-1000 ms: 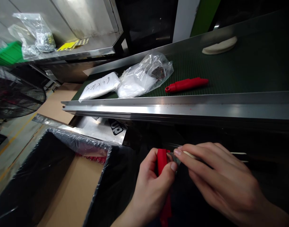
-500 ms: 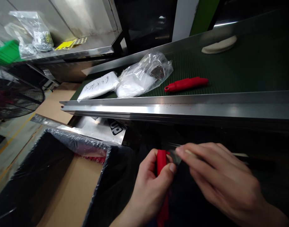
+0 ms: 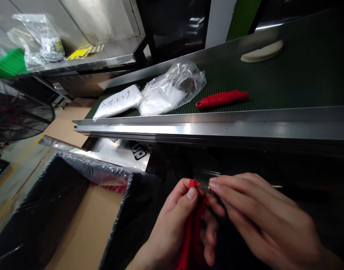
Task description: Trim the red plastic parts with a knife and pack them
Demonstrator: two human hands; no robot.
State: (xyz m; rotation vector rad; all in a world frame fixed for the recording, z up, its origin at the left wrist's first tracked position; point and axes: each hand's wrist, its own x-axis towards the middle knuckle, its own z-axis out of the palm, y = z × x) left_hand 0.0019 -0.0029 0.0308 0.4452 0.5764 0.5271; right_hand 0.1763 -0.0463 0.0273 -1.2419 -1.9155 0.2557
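Note:
Low in the picture, my left hand (image 3: 174, 228) is closed around a red plastic handle (image 3: 191, 236) that stands nearly upright. My right hand (image 3: 262, 221) pinches a small metal blade (image 3: 204, 179) and holds it against the top end of that handle. Both hands are below the steel rail (image 3: 217, 129) of a green conveyor belt (image 3: 301, 86). A second red handle (image 3: 222, 99) lies on the belt, far from both hands.
Two plastic bags (image 3: 172, 90) and a white packet with handwriting (image 3: 117, 103) lie on the belt, and a pale curved piece (image 3: 262, 52) sits further back. A cardboard box lined with black film (image 3: 71, 221) stands at lower left. A fan (image 3: 17, 114) is at the far left.
My left hand has turned the red handle and shifted its grip, with the thumb now on top. The right hand stays pinched on the blade at the handle's tip.

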